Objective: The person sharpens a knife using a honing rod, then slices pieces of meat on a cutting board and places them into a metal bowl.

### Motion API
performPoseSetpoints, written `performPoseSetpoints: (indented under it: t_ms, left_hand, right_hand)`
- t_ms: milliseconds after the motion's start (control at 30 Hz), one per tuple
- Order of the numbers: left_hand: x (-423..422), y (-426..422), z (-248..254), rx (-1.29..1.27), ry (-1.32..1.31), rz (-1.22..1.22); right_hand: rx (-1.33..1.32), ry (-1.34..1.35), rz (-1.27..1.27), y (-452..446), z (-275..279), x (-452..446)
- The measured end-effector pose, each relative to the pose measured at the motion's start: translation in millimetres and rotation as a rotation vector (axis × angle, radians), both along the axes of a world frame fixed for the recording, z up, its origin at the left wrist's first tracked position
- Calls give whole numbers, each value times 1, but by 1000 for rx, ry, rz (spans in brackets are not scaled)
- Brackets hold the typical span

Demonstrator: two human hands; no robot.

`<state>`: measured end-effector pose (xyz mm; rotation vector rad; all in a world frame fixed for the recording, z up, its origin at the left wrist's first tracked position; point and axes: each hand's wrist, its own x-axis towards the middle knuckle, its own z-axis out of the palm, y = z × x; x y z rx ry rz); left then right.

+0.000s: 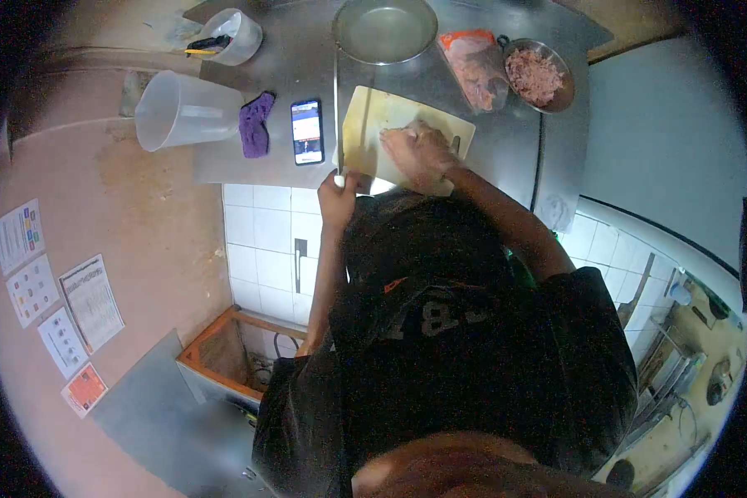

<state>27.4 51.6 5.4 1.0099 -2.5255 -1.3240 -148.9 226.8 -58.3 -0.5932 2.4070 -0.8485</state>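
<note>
My left hand [336,203] is closed around the white handle of a long, thin-bladed knife [337,108], whose blade points up and away from me along the board's left side. On the pale cutting board [365,124] lies a piece of raw meat [400,153], pale pink. My right hand [436,153] rests over that meat with its fingers curled onto it; the fingertips are partly hard to make out. A bag of raw meat [477,70] and a metal bowl of cut meat pieces [539,76] lie beyond the board to the right.
A round metal pan [385,31] stands behind the board. Left of the knife are a lit phone [307,133], a purple cloth [256,124], a large clear plastic jug [183,112] and a smaller tub [239,41] holding utensils. The steel counter [278,70] meets a wall at left.
</note>
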Motion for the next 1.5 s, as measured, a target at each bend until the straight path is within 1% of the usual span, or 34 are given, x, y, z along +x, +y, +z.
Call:
performPoseSetpoints:
  t_ms: [67,100,133,167,200,233,267,333,400,467,500,533,567,633,667,733,767,800,833,867,933,967,1000,1033,1067,1133,1167,1200,1267,1367,1400,1433,1467,1500]
  left_hand:
    - [-5,2,7,212,-272,21]
    - [-3,4,-6,234,-206,-35]
    - [2,6,-13,235,-208,-34]
    - [6,7,-19,35,-234,-238]
    - [7,9,-21,-166,-256,-442]
    - [3,12,-17,-58,-461,-342]
    - [6,9,-24,-60,-462,-346]
    - [20,3,-49,-40,-300,-368]
    - [25,-2,-55,-69,-318,-377]
    - [25,-3,-50,-105,-329,-382]
    - [23,-1,-38,-35,-362,-334]
    - [23,0,-34,34,-394,-286]
    - [25,-1,-40,35,-395,-284]
    - [27,-2,-52,-36,-283,-356]
    - [28,-3,-58,-35,-286,-355]
    - [22,2,-45,39,-387,-350]
    - [23,0,-52,39,-390,-350]
    - [25,-2,-67,-67,-315,-384]
    - [24,0,-67,-171,-239,-418]
    - [23,-2,-65,-171,-238,-420]
    - [14,-6,-36,-157,-423,-338]
    - [14,-8,-38,-117,-456,-353]
    - [12,-6,-38,-116,-456,-356]
    - [11,-3,-39,-134,-417,-395]
    - [12,-1,-40,-153,-379,-434]
    - [11,-4,-49,-92,-363,-389]
    - [10,-5,-53,-34,-341,-346]
    - [6,-7,-47,-39,-338,-351]
    - [2,-11,-30,-42,-335,-323]
    - [10,-15,-66,5,-357,-393]
    - [9,-13,-67,3,-357,-391]
    - [8,-7,-69,-191,-312,-563]
    - [3,-2,-72,-285,-293,-653]
    - [-2,3,-77,-382,-267,-738]
  right_hand:
    - [-32,-117,-67,7,5,1]
    - [4,-104,-48,6,-4,-2]
    - [20,-101,-39,6,-28,-4]
    - [37,-97,-30,6,-53,-6]
    - [33,-64,-5,5,-53,-4]
    - [48,-22,47,0,-37,1]
    - [55,48,129,-3,-20,7]
    - [92,161,250,-8,29,15]
    - [138,121,250,-14,41,15]
    - [192,-22,159,-18,-8,6]
    - [-57,103,216,-13,-32,3]
    - [-306,226,270,-11,-36,2]
    - [-306,225,272,-11,-40,4]
    - [-84,390,354,-15,-28,9]
    - [-84,387,355,-19,-22,9]
    - [15,184,45,-27,-20,12]
    - [14,181,45,-24,-18,10]
    - [69,229,231,-16,-12,4]
    - [123,274,418,-12,-3,1]
    - [125,275,416,-8,5,1]
    - [224,378,501,0,24,7]
    - [226,376,497,3,21,9]
    - [135,388,458,6,17,9]
    - [43,400,421,9,12,11]
    - [42,397,421,10,7,11]
    - [-116,689,472,14,-6,11]
    - [-118,689,469,12,-21,13]
    - [-14,445,423,10,-48,14]
    - [89,197,360,10,-56,14]
    - [77,186,307,7,-17,17]
    - [-82,344,349,6,-7,18]
    - [-163,419,366,8,-19,19]
    - [-240,498,384,9,-26,20]
    - [-225,441,409,18,-73,23]
